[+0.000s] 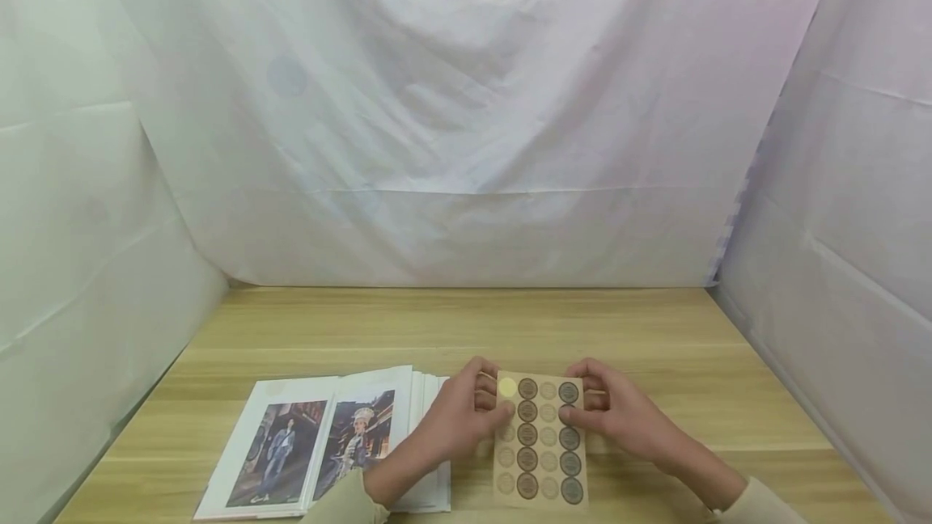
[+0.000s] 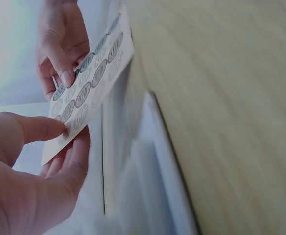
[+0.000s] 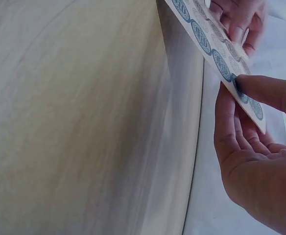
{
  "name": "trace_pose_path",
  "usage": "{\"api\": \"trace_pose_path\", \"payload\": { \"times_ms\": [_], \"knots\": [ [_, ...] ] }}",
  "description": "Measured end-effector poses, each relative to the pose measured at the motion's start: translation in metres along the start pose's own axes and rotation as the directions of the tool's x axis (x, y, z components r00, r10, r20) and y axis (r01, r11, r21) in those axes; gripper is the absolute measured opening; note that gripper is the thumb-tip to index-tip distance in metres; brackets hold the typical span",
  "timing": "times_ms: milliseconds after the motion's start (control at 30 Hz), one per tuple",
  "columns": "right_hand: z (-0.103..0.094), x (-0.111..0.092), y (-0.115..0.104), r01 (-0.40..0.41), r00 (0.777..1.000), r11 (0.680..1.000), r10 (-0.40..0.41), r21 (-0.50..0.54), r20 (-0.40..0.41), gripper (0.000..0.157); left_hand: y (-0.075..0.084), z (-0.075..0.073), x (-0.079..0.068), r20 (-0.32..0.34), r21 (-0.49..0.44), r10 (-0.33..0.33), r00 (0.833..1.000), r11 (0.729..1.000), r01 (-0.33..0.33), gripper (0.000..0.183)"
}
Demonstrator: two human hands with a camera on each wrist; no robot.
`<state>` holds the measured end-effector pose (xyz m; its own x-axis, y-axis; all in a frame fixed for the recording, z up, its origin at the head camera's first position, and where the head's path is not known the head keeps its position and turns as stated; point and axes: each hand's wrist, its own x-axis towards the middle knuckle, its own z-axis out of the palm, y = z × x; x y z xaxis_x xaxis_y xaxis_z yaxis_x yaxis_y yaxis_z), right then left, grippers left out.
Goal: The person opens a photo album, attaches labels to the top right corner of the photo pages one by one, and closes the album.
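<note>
A tan sheet of round stickers (image 1: pixel 539 443) is held up by both hands above the table, with its columns of printed circles facing up. My left hand (image 1: pixel 468 407) pinches its left edge near the top, thumb on the face and fingers behind. On the opposite edge my right hand (image 1: pixel 619 411) pinches the sheet the same way. At the sheet's upper left corner one circle looks plain yellow. The left wrist view shows the sheet (image 2: pixel 91 83) tilted between both hands. In the right wrist view, dark blue-green circles run along the near edge of the sheet (image 3: pixel 216 54).
An open photo album (image 1: pixel 240 459) lies to the left, a photo on each visible page; my left forearm covers part of it. The wooden table (image 1: pixel 466 322) has white cloth (image 1: pixel 466 144) hanging behind it and on both sides.
</note>
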<state>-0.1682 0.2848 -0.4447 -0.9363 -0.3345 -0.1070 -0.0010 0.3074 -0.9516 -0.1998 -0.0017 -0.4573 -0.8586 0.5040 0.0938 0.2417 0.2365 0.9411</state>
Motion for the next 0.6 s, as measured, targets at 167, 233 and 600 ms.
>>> {"api": "trace_pose_path", "payload": {
  "times_ms": [167, 233, 600],
  "knots": [
    [0.001, -0.002, -0.004, 0.020, 1.000, 1.000, -0.020, -0.014, -0.012, 0.052, 0.005, 0.001, -0.002, 0.009, -0.143, -0.071, 0.997, 0.987, 0.071, 0.046],
    [0.002, -0.003, -0.006, 0.026, 0.999, 0.999, -0.026, -0.023, -0.024, 0.051, 0.006, 0.001, -0.002, 0.012, -0.176, -0.087, 0.996, 0.980, 0.087, 0.042],
    [0.021, -0.008, -0.016, 0.237, 0.847, 0.731, -0.478, -0.640, -0.232, 0.060, 0.014, 0.003, -0.005, 0.017, -0.268, -0.090, 0.996, 0.959, 0.091, 0.031]
  ]
}}
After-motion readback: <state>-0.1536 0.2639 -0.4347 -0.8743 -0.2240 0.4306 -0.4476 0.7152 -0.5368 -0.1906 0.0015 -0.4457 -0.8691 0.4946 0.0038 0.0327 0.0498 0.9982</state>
